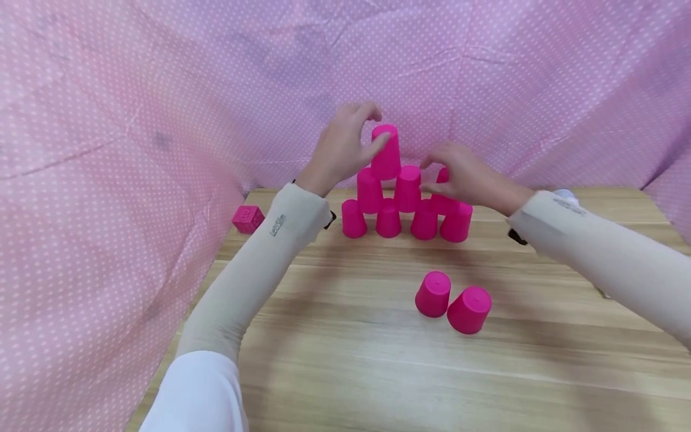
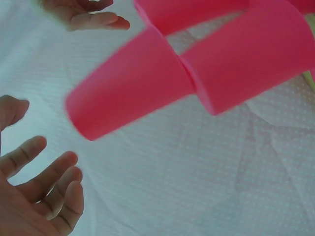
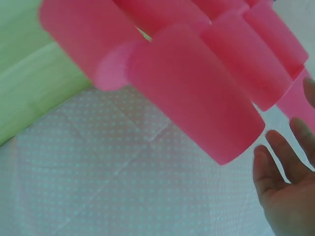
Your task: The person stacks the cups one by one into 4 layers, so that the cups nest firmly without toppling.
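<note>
Pink cups stand upside down in a stepped stack: several in the bottom row (image 1: 388,220), three in the middle row (image 1: 408,191), and one top cup (image 1: 386,159) above. My left hand (image 1: 345,141) is around the top cup in the head view, thumb overlapping its side. From the left wrist, spread, bent fingers (image 2: 47,179) show apart from that cup (image 2: 130,86). Beside the right-hand middle cup (image 3: 197,93) is my right hand (image 1: 459,177), its fingers (image 3: 283,157) loosely bent and holding nothing. It partly hides that cup in the head view.
Two more upside-down pink cups, a left one (image 1: 433,295) and a right one (image 1: 470,310), stand on the wooden table (image 1: 345,366) in front of the stack. A pink cube (image 1: 248,219) lies at the left edge. Dotted pink cloth (image 1: 259,72) hangs behind.
</note>
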Available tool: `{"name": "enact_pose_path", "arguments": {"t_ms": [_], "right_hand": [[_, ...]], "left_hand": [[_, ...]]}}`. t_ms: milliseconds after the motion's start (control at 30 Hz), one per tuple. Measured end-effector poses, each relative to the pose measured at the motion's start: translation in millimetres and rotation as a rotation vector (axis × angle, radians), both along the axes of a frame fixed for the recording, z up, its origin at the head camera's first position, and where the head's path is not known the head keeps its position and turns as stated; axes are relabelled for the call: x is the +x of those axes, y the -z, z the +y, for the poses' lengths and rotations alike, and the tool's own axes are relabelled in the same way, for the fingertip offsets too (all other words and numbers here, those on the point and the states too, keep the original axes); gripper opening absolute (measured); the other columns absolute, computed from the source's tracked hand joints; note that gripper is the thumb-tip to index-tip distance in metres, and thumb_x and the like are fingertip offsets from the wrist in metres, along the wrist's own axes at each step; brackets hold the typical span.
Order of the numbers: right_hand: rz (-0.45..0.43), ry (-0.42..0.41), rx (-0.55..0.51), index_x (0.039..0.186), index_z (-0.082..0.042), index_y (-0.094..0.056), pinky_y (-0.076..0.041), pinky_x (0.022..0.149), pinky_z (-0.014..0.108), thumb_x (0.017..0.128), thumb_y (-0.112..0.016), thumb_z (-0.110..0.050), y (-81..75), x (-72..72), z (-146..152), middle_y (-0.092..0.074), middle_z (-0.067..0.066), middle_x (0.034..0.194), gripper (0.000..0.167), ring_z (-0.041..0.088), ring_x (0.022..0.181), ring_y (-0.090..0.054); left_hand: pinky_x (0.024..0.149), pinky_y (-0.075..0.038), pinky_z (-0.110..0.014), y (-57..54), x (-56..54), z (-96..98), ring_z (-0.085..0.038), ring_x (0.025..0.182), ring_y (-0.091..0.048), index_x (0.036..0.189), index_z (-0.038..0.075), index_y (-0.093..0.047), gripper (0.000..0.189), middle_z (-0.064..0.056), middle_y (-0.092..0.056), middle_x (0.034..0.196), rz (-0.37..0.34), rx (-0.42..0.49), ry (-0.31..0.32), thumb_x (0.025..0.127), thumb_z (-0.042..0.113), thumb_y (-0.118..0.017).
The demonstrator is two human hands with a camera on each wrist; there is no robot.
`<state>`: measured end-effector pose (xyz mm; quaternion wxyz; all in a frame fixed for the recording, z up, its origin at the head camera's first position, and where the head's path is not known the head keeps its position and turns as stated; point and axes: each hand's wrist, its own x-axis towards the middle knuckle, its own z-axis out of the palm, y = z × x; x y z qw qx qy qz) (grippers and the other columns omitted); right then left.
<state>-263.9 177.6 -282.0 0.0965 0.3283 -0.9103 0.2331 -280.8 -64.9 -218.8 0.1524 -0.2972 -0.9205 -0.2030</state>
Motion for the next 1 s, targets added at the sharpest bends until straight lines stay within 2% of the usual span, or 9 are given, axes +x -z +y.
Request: {"name": "enact_pose_path", "arguments": {"t_ms": [100,200,267,333,467,600,700,867,1000], "right_hand": [[0.134,-0.049,-0.033,0.1,-0.001,-0.065,-0.041,0.079,0.042,0.071,-0.083,-0.009,5.9,23.4,16.5,-0.063,0.011,0.096,0.035,0.027,0.091,-0.052],[0.206,-0.085,-0.042,0.098,-0.005,-0.066,-0.04,0.078,0.04,0.067,-0.086,-0.011,13.3,52.3,34.0,-0.062,0.006,0.096,0.038,0.024,0.09,-0.052],[0.216,-0.109,-0.022,0.096,-0.009,-0.065,-0.042,0.078,0.038,0.066,-0.086,-0.015,19.3,73.5,44.1,-0.062,0.002,0.097,0.037,0.022,0.091,-0.053],[0.2,-0.127,0.007,0.098,-0.012,-0.066,-0.045,0.078,0.037,0.068,-0.085,-0.02,27.6,96.6,52.3,-0.061,-0.002,0.098,0.037,0.019,0.092,-0.056],[0.138,-0.165,0.04,0.098,-0.017,-0.067,-0.049,0.076,0.031,0.068,-0.085,-0.024,49.7,139.7,62.0,-0.062,-0.008,0.101,0.035,0.013,0.091,-0.059],[0.065,-0.146,0.037,0.095,-0.024,-0.065,-0.046,0.078,0.017,0.065,-0.086,-0.02,72.5,169.5,63.7,-0.059,-0.009,0.106,0.036,0.009,0.093,-0.058],[0.034,-0.127,-0.023,0.095,-0.025,-0.063,-0.042,0.082,0.01,0.065,-0.085,-0.013,85.2,178.4,61.6,-0.059,-0.008,0.108,0.039,0.009,0.094,-0.058],[0.028,-0.104,-0.119,0.095,-0.023,-0.063,-0.04,0.083,0.008,0.066,-0.084,-0.007,95.6,179.5,57.8,-0.062,-0.006,0.108,0.039,0.011,0.094,-0.061],[0.019,-0.091,-0.156,0.094,-0.023,-0.064,-0.043,0.079,0.01,0.066,-0.084,-0.006,97.7,180.4,57.1,-0.063,-0.005,0.106,0.039,0.01,0.092,-0.062]], "left_hand": [[0.092,-0.037,-0.024,2.5,18.9,-0.4,-0.018,0.108,-0.05,0.109,0.006,-0.06,0.029,-0.003,-0.061,0.109,0.141,0.043,0.136,0.09,0.028,-0.063],[0.085,-0.04,-0.026,13.5,40.8,4.4,-0.02,0.095,-0.052,0.103,0.004,-0.062,0.025,-0.006,-0.061,0.098,0.222,0.037,0.299,0.087,0.023,-0.067],[0.08,-0.041,-0.026,27.1,56.1,10.0,-0.018,0.09,-0.051,0.101,0.005,-0.064,0.024,-0.005,-0.061,0.096,0.207,0.012,0.403,0.086,0.022,-0.07],[0.079,-0.041,-0.023,44.8,71.0,16.4,-0.016,0.091,-0.05,0.101,0.007,-0.065,0.025,-0.004,-0.061,0.098,0.154,-0.03,0.485,0.084,0.024,-0.072],[0.086,-0.038,-0.017,85.0,98.0,28.9,-0.011,0.099,-0.049,0.107,0.013,-0.065,0.031,0.001,-0.059,0.106,-0.009,-0.134,0.585,0.083,0.03,-0.074],[0.088,-0.038,-0.015,118.0,118.1,36.2,-0.007,0.104,-0.046,0.115,0.017,-0.063,0.04,0.005,-0.055,0.111,-0.129,-0.252,0.576,0.082,0.037,-0.073],[0.089,-0.038,-0.017,133.9,124.7,37.2,-0.007,0.106,-0.044,0.116,0.019,-0.063,0.042,0.004,-0.054,0.116,-0.165,-0.293,0.535,0.081,0.039,-0.074],[0.093,-0.039,-0.019,144.9,128.7,35.6,-0.009,0.114,-0.043,0.114,0.018,-0.064,0.042,0.003,-0.053,0.123,-0.2,-0.257,0.473,0.078,0.034,-0.078],[0.094,-0.039,-0.019,148.2,129.5,36.3,-0.009,0.114,-0.044,0.116,0.016,-0.065,0.045,0.002,-0.054,0.122,-0.185,-0.222,0.46,0.076,0.03,-0.08]]}}
